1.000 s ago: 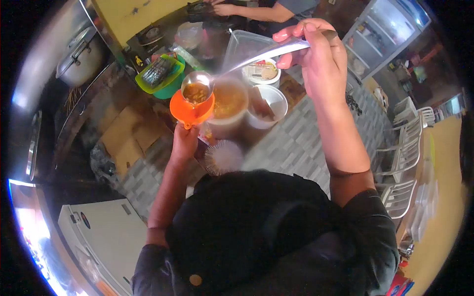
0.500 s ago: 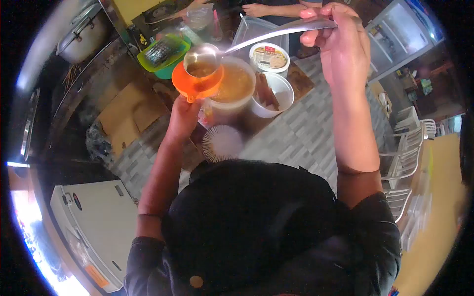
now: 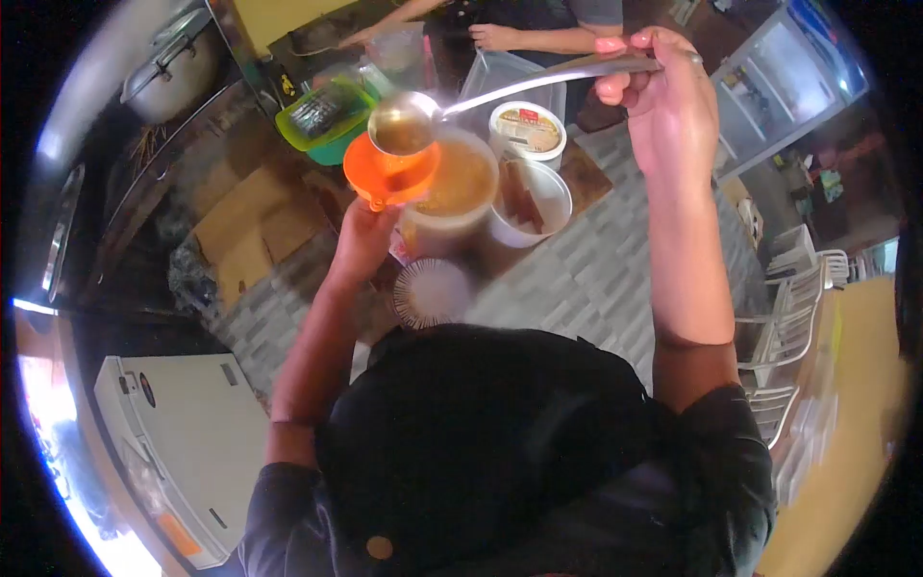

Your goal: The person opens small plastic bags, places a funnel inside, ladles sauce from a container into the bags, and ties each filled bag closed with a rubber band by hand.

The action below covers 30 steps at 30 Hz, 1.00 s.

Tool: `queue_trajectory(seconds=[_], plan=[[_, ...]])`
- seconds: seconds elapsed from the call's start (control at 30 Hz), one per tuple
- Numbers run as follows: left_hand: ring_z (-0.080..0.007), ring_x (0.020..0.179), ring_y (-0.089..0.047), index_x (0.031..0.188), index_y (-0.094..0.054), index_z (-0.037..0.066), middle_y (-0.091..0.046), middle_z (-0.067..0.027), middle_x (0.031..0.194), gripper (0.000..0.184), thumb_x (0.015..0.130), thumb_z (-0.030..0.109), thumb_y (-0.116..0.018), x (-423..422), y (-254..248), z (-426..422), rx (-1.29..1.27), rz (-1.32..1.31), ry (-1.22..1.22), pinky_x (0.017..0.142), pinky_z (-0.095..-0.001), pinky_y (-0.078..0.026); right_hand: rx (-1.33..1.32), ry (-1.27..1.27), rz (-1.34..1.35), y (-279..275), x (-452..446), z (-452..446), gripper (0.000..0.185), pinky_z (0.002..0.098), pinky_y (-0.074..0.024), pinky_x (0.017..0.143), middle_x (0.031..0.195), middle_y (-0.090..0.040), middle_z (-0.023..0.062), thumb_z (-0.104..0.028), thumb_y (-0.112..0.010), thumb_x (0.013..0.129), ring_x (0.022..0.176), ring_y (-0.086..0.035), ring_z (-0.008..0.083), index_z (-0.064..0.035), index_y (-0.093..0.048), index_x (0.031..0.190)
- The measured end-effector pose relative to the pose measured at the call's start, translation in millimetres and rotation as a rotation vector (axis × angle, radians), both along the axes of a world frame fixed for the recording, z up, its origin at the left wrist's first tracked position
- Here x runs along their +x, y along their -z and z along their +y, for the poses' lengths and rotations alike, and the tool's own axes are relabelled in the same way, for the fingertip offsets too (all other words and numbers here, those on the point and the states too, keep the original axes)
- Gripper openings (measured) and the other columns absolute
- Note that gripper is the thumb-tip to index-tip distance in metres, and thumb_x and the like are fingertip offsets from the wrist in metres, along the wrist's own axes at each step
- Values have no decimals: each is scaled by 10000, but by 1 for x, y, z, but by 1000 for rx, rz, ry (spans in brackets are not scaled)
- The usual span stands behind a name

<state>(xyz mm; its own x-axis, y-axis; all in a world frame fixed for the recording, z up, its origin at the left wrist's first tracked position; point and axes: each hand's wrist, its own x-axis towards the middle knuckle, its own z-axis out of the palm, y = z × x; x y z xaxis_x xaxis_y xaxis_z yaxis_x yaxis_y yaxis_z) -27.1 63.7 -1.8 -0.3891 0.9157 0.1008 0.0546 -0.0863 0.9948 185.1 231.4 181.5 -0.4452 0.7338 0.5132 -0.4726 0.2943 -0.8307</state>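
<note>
My right hand (image 3: 668,111) is raised at the upper right, its fingers closed around the end of a long metal ladle (image 3: 519,88). The ladle's bowl, with brownish liquid in it, hangs right over an orange funnel (image 3: 365,178). My left hand (image 3: 368,238) grips the funnel from below, near its small tab. What the funnel's spout goes into is hidden. Just right of the funnel stands a big translucent tub (image 3: 447,216) of cloudy amber liquid.
A white bucket (image 3: 560,207) holds brown strips; behind it is a lidded tub (image 3: 527,128). A green basket (image 3: 298,130) stands left. Below lies a round, ribbed-edged white object (image 3: 433,293). Another person's forearm (image 3: 548,40) rests across the table. A pot (image 3: 178,72) stands upper left.
The view has shifted slightly. The ladle's bowl remains over the funnel, with less brown liquid showing in it. Both hands keep their grips. Another person's arm at the top has moved.
</note>
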Motion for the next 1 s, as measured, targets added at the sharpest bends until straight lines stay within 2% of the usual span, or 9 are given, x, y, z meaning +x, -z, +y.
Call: queue_trajectory(seconds=[0.13,0.2,0.23,0.33,0.37,0.47,0.7,0.8,1.0], plan=[[-105,984,-501,1102,-504,1,-562,-32,1056,240,867,49,-479,5,0,-1,96,-109,-10,860,-258,-392,112,-9,-12,-7,0,-16,201,303,-473,546,892,-592,225,-181,-373,905,571,-554,205,-8,-475,895],[-104,987,-497,1105,-499,7,-559,-23,1055,245,863,38,-486,1,1,0,74,252,-60,859,-264,-394,189,-7,4,-10,-5,-34,208,282,-523,537,846,-600,194,-177,-398,908,601,-582,179,14,-478,889],[-104,983,-496,1092,-506,13,-558,-20,1047,232,862,30,-484,2,3,0,86,77,-27,855,-267,-396,221,-30,-19,-10,-1,-38,209,279,-523,557,867,-595,203,-168,-399,914,627,-581,177,24,-480,902],[-106,976,-495,1076,-514,14,-558,-18,1037,216,862,27,-482,3,6,0,89,5,-25,853,-265,-395,338,-80,6,-8,-1,-50,206,275,-520,579,877,-592,209,-155,-389,915,625,-581,179,27,-484,907],[-106,976,-495,1076,-514,14,-558,-18,1037,216,862,27,-482,2,5,-1,91,6,-27,853,-265,-395,450,-75,-72,-7,3,-49,240,341,-517,579,910,-566,263,-187,-358,920,629,-579,242,25,-471,918],[-102,969,-495,1064,-520,16,-562,-19,1028,207,861,23,-481,5,-6,-5,9,142,-56,850,-261,-394,524,-94,-17,-4,4,-46,240,345,-511,582,918,-566,268,-194,-362,921,625,-576,242,18,-475,926],[-91,946,-510,1068,-521,24,-573,-22,1016,203,871,53,-487,-1,6,-5,30,155,-74,835,-248,-407,177,27,23,2,1,1,267,317,-499,632,967,-579,235,-227,-379,925,630,-580,214,8,-484,997],[-96,957,-512,1077,-518,20,-576,-25,1025,210,875,65,-488,-6,12,-6,16,60,-50,835,-244,-408,189,150,-91,14,-12,16,248,302,-502,664,973,-590,208,-222,-396,923,687,-592,191,-7,-489,1003],[-99,968,-509,1094,-509,15,-574,-30,1031,226,876,74,-494,-12,17,-5,141,118,-57,845,-251,-403,273,-140,-626,82,-54,34,175,252,-489,671,943,-616,72,-185,-456,904,712,-579,107,-37,-490,990]])
